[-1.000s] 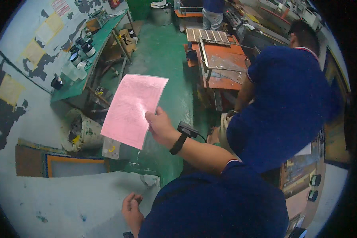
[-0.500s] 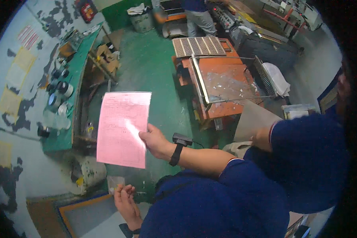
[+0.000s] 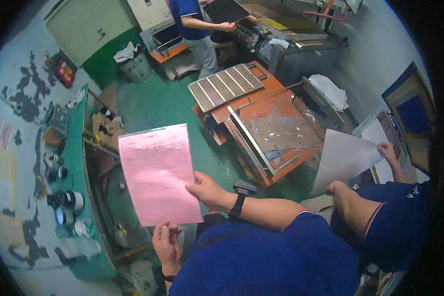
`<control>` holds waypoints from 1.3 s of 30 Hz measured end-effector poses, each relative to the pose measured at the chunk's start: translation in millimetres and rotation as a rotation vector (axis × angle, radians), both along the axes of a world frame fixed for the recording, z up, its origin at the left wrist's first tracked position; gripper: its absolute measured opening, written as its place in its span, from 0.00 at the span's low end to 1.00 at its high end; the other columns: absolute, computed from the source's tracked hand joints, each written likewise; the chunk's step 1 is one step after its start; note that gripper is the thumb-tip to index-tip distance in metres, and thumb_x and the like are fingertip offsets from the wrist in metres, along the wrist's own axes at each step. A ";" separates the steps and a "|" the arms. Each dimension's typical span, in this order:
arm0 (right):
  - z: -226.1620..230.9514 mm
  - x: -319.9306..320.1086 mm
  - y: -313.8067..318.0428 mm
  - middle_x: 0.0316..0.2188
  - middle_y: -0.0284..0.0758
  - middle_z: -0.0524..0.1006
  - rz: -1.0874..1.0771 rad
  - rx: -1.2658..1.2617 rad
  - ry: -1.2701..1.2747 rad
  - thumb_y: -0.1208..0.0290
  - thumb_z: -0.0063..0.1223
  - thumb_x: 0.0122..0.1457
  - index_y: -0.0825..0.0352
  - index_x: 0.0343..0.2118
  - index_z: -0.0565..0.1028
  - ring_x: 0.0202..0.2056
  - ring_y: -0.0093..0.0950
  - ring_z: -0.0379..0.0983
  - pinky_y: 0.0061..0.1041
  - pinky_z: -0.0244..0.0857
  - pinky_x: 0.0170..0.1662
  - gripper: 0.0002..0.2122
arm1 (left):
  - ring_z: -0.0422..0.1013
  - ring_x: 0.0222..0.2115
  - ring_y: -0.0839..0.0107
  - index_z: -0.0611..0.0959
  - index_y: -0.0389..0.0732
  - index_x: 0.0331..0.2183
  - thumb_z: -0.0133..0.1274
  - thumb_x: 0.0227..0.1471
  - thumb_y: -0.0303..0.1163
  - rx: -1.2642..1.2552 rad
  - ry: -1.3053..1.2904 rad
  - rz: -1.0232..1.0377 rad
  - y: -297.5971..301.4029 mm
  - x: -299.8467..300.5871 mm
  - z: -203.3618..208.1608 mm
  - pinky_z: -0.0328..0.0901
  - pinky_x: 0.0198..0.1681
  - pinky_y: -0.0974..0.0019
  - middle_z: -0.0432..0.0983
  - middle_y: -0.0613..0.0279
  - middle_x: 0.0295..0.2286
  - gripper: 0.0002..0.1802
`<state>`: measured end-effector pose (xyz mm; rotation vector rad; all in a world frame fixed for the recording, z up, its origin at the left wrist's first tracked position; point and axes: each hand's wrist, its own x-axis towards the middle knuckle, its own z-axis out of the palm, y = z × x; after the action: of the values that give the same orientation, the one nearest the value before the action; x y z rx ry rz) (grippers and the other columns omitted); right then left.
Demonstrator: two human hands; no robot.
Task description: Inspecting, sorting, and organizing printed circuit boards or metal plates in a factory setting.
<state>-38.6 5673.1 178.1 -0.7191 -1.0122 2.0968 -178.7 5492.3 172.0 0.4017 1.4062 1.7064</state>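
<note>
A pink printed sheet [image 3: 158, 177] with a shiny surface and a pale strip along its top edge is held up in front of me. My right hand [image 3: 207, 191] grips its right edge, thumb on the near face, the other fingers mostly behind. My left hand [image 3: 166, 249] is just below the sheet's bottom edge, its fingers loosely bent and apart. Whether those fingertips touch the sheet, I cannot tell. A black band with a small box [image 3: 244, 187] is strapped round my right wrist.
Beyond my right arm stands an orange worktable [image 3: 281, 123] bearing a slotted panel [image 3: 227, 86] and a metal frame. At right, a co-worker holds a large pale sheet [image 3: 348, 158]; another at the back holds a black board [image 3: 226, 12]. Jars and bottles [image 3: 74, 200] crowd the green bench on the left.
My left hand has risen to the lower edge of the pink sheet, which has tilted slightly. The view has shifted. The co-worker's pale sheet now shows more fully, with both their hands on it.
</note>
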 end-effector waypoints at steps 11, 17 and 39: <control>-96.6 -50.1 224.4 0.46 0.44 0.75 -0.670 -0.424 0.039 0.81 0.41 0.60 0.76 0.51 0.68 0.47 0.37 0.74 0.37 0.67 0.54 0.16 | 0.74 0.31 0.68 0.77 0.34 0.43 0.48 0.62 0.30 0.001 0.041 -0.291 176.5 -131.6 13.8 0.70 0.39 0.63 0.78 0.59 0.30 0.12; -40.0 -84.3 231.1 0.38 0.38 0.78 -0.438 -0.179 -0.046 0.79 0.41 0.62 0.73 0.45 0.71 0.39 0.30 0.75 0.32 0.71 0.44 0.11 | 0.75 0.33 0.70 0.76 0.33 0.44 0.47 0.62 0.29 -0.124 -0.030 -0.297 230.7 -148.5 -15.3 0.70 0.41 0.64 0.79 0.58 0.32 0.11; -39.8 -124.2 348.3 0.44 0.41 0.77 -0.572 -0.460 0.054 0.77 0.41 0.65 0.73 0.49 0.70 0.43 0.32 0.76 0.33 0.72 0.45 0.12 | 0.71 0.48 0.64 0.72 0.33 0.52 0.47 0.60 0.27 -0.176 -0.261 -0.510 497.3 -225.0 -30.4 0.65 0.51 0.59 0.74 0.55 0.47 0.18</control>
<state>-162.7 6021.4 138.3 -1.0266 -0.2318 1.8219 -403.7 5989.6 141.6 0.3834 1.1312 1.1651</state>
